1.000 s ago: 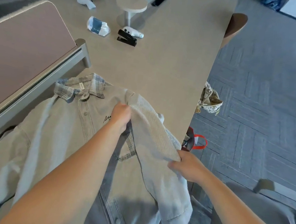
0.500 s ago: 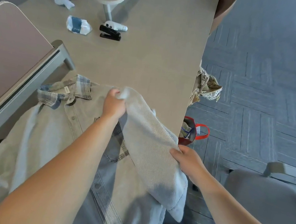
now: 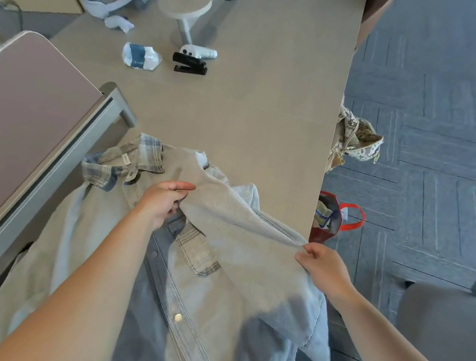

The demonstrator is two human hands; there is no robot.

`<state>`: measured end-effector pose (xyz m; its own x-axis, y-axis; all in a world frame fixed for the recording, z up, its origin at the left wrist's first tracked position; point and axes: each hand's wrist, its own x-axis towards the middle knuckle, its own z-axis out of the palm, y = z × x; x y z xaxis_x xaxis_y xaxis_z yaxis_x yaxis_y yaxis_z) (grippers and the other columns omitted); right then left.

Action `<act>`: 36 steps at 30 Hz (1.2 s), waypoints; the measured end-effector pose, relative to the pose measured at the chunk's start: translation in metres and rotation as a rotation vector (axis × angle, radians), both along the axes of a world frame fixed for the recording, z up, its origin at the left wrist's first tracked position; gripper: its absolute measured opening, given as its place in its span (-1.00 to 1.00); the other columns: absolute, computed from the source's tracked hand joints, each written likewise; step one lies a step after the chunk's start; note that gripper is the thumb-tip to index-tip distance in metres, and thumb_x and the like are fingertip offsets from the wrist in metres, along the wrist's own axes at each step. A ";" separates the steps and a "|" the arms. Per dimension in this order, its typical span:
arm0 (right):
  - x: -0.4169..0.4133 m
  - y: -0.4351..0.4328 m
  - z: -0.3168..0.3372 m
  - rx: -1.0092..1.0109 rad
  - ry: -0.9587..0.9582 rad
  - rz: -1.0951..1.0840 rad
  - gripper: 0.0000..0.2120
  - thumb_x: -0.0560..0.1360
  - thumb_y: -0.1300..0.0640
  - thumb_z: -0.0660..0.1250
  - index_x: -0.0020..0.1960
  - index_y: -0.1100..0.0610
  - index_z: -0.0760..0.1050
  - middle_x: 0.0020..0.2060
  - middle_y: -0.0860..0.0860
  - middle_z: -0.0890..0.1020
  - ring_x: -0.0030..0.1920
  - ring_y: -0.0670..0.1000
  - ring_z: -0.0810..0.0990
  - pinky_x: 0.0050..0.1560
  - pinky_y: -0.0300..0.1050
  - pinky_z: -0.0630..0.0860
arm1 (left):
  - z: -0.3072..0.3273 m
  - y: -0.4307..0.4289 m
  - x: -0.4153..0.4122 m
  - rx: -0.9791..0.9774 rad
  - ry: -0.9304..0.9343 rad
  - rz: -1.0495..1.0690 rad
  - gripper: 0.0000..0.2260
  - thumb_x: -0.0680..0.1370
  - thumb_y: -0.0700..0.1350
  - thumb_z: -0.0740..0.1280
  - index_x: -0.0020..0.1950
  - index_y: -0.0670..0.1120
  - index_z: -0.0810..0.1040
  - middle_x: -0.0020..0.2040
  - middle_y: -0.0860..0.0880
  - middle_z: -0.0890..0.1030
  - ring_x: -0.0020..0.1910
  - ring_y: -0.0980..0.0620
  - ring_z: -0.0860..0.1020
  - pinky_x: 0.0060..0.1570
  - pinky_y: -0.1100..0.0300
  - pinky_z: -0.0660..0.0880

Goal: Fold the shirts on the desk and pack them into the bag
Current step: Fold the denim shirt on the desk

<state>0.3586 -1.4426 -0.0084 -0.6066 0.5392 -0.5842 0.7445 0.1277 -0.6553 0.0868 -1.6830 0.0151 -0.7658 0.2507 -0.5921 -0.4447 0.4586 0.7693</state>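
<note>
Change since half a second ago: both hands have drawn the folded-over side of the shirt [image 3: 91,253] taut. It now runs as a straight band from one hand to the other instead of sagging.
Left hand [image 3: 164,202]: closed on the far end of the fold, with the cloth pinched between its fingers. It sits just on the near side of the plaid collar [image 3: 133,160].
Right hand [image 3: 322,265]: fingers curled round the near end of the same fold, gripping a stitched seam close to the worktop's right edge.
Shirt: pale denim, front up, spread on the near part of the worktop [image 3: 253,108] under and between both forearms. The collar lies beyond the left hand. Loose cloth hangs off the edge below the right hand.
Bag [image 3: 326,219]: red with red handles, open at the top, on the floor just beyond the right hand and against the worktop's side. Something shows inside it, too small to tell what.
Beyond the left hand, well apart: a black stapler [image 3: 190,63] with a white device [image 3: 199,52] just behind it, and a crumpled blue-and-white packet [image 3: 141,56] to their left.
Right of the right forearm: a grey chair [image 3: 445,319] on the carpeted floor [image 3: 440,143].
Beyond the red bag: a patterned bag [image 3: 358,140] by the worktop's edge.
</note>
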 end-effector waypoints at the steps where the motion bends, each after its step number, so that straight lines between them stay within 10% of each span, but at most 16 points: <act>1: 0.002 0.000 0.000 0.008 -0.015 0.014 -0.91 0.55 0.10 0.36 -0.08 0.06 0.63 -0.20 0.10 0.69 -0.25 0.15 0.60 -0.29 -0.14 0.40 | 0.002 0.000 -0.002 -0.028 0.015 -0.032 -0.77 0.60 -0.32 0.28 0.02 -0.06 0.69 -0.35 -0.01 0.50 -0.48 0.12 0.31 -0.43 0.29 0.23; 6: 0.004 0.003 -0.005 0.076 -0.052 0.068 -0.78 0.58 0.13 0.29 -0.16 0.23 0.56 -0.39 0.05 0.53 -0.36 -0.01 0.47 -0.33 -0.11 0.30 | 0.021 0.020 -0.014 -0.310 0.249 -0.123 -0.88 0.54 -0.25 0.36 -0.10 -0.03 0.58 -0.12 -0.05 0.60 -0.30 0.06 0.45 -0.25 0.16 0.37; 11: 0.002 0.006 -0.008 0.090 -0.044 0.071 -0.72 0.59 0.14 0.29 -0.30 0.12 0.46 -0.44 -0.05 0.46 -0.42 -0.05 0.42 -0.35 -0.12 0.28 | 0.053 0.051 -0.027 -0.375 0.354 -0.209 -0.69 0.57 0.09 0.37 -0.29 0.01 0.41 -0.41 -0.02 0.41 -0.47 -0.01 0.35 -0.36 0.18 0.30; 14: 0.002 0.004 -0.012 0.109 -0.032 0.059 -0.67 0.58 0.15 0.30 -0.36 0.07 0.40 -0.47 -0.08 0.42 -0.47 -0.08 0.37 -0.35 -0.13 0.27 | 0.047 0.069 -0.027 -0.375 0.313 -0.255 -0.90 0.59 0.04 0.39 -0.04 0.03 0.57 -0.47 -0.01 0.41 -0.53 0.02 0.35 -0.49 0.23 0.25; 20: -0.012 0.000 -0.011 0.162 0.090 -0.013 -0.85 0.59 0.13 0.32 -0.14 0.10 0.59 0.21 -0.31 0.41 -0.02 -0.09 0.57 -0.03 -0.12 0.36 | 0.038 0.076 -0.041 -0.004 0.083 0.171 -0.83 0.63 -0.24 0.31 0.22 -0.18 0.50 -0.14 -0.14 0.61 -0.35 -0.01 0.65 -0.24 0.12 0.63; 26: -0.033 -0.003 -0.017 0.239 -0.041 0.058 -0.75 0.56 0.18 0.25 -0.28 0.23 0.38 -0.38 0.06 0.51 -0.37 0.12 0.47 -0.35 -0.09 0.33 | 0.030 0.070 -0.057 0.206 0.028 0.420 -0.83 0.63 -0.23 0.31 0.20 -0.11 0.43 -0.01 -0.11 0.59 -0.28 -0.03 0.71 -0.25 0.18 0.64; 33: -0.057 0.002 -0.016 0.456 -0.044 0.006 -0.85 0.62 0.21 0.16 -0.08 0.17 0.46 -0.06 0.06 0.48 -0.15 0.08 0.44 -0.22 -0.09 0.30 | 0.019 0.072 -0.073 0.270 0.070 0.554 -0.85 0.63 -0.30 0.28 0.20 -0.24 0.45 -0.15 -0.16 0.62 -0.42 0.02 0.66 -0.26 0.18 0.66; 36: -0.060 0.013 -0.022 0.338 -0.040 0.071 -0.79 0.62 0.15 0.20 -0.19 0.12 0.42 -0.04 0.09 0.51 -0.19 0.07 0.47 -0.30 -0.08 0.28 | 0.007 0.072 -0.075 0.236 0.037 0.532 -0.83 0.65 -0.35 0.20 0.23 -0.25 0.42 -0.07 -0.21 0.60 -0.24 -0.06 0.65 0.09 0.11 0.61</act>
<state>0.2983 -1.4298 -0.0309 -0.6299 0.6637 -0.4035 0.7501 0.3851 -0.5376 0.0116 -1.6111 0.0219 -0.8417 -0.0526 -0.5374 -0.5378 -0.0065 0.8430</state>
